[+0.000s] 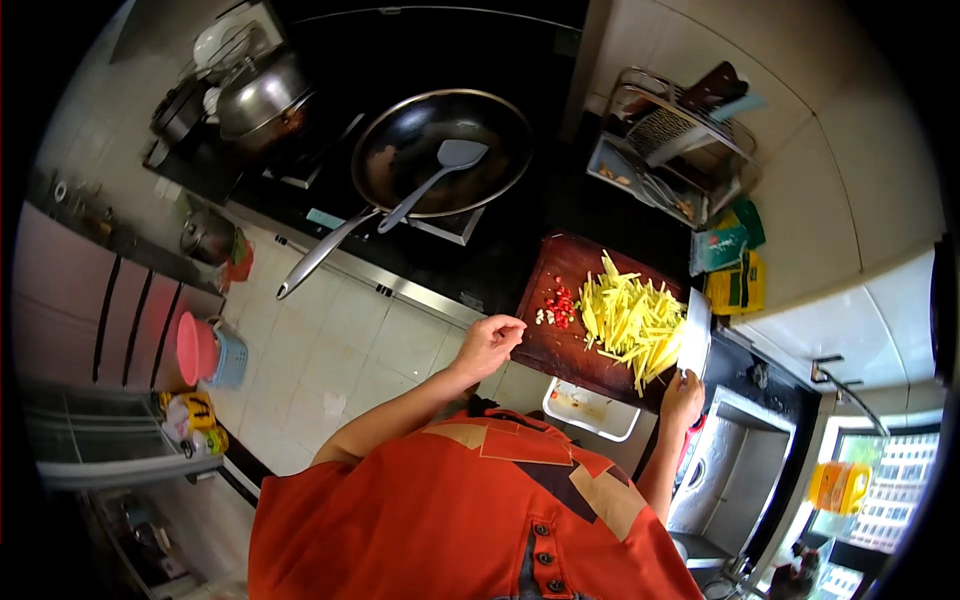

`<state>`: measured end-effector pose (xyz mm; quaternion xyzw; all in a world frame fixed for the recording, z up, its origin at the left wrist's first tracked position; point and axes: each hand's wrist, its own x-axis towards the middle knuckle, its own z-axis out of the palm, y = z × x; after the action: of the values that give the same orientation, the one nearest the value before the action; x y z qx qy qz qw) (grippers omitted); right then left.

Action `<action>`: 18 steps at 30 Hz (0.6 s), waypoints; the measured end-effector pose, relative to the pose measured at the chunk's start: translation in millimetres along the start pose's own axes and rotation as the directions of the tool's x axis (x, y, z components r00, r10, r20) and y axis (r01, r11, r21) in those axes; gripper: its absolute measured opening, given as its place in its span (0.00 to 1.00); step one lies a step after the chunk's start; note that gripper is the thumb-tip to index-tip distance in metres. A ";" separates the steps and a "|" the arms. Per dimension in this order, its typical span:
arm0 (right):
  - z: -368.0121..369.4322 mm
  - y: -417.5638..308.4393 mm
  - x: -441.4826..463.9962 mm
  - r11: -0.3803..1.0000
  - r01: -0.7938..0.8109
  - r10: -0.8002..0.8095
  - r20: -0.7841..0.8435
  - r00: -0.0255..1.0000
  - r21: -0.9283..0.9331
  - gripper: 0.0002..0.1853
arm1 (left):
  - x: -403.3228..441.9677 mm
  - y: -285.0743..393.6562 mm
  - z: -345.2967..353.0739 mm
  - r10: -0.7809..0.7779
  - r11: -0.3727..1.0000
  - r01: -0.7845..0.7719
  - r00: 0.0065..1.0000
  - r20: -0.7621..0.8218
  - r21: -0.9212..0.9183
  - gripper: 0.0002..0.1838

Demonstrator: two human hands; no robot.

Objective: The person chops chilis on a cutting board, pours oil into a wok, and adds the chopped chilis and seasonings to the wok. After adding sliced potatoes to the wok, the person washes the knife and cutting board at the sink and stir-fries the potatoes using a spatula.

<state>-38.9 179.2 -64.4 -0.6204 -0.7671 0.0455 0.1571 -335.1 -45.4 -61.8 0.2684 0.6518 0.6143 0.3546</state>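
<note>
A dark red-brown cutting board [545,350] lies at the counter's front edge, bearing a heap of yellow-green strips [630,315] and a small pile of chopped red and pale pieces [560,308]. My right hand [683,397] grips the handle of a cleaver [694,335]. Its broad blade stands along the right side of the strips. By the board's left edge is my left hand [490,345], its fingers curled together; whether anything is in them is hidden. Behind and left, a wok [400,130] rests on the stove with a grey spatula [460,154] in it.
The wok's long handle [325,255] juts over the stove's front edge. Below the board sits a white tray [590,412]. A sink [735,470] is at the right, a knife rack [680,130] behind. Several packets [735,285] and a steel pot [262,98] flank the counter.
</note>
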 end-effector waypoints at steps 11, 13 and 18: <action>-72.2 -189.4 -28.9 0.679 0.434 -0.536 -0.005 0.844 0.592 0.13 | -14.2 31.7 -146.8 -0.210 0.950 0.167 0.967 -0.145 -0.265 0.11; -87.9 -263.8 -53.1 0.563 0.568 -0.689 -0.039 0.724 0.601 0.11 | -13.7 34.1 -182.4 -0.238 0.922 0.189 0.965 -0.108 -0.339 0.11; -81.3 -408.4 -94.6 0.468 0.622 -0.808 0.019 0.588 0.628 0.18 | -15.7 21.4 -267.2 -0.328 0.811 0.283 0.945 0.003 -0.512 0.16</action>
<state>-380.5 -14.7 103.2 -0.1431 -0.9210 0.2947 0.2110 -539.0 -218.6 -40.2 0.0312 0.5169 0.7094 0.4781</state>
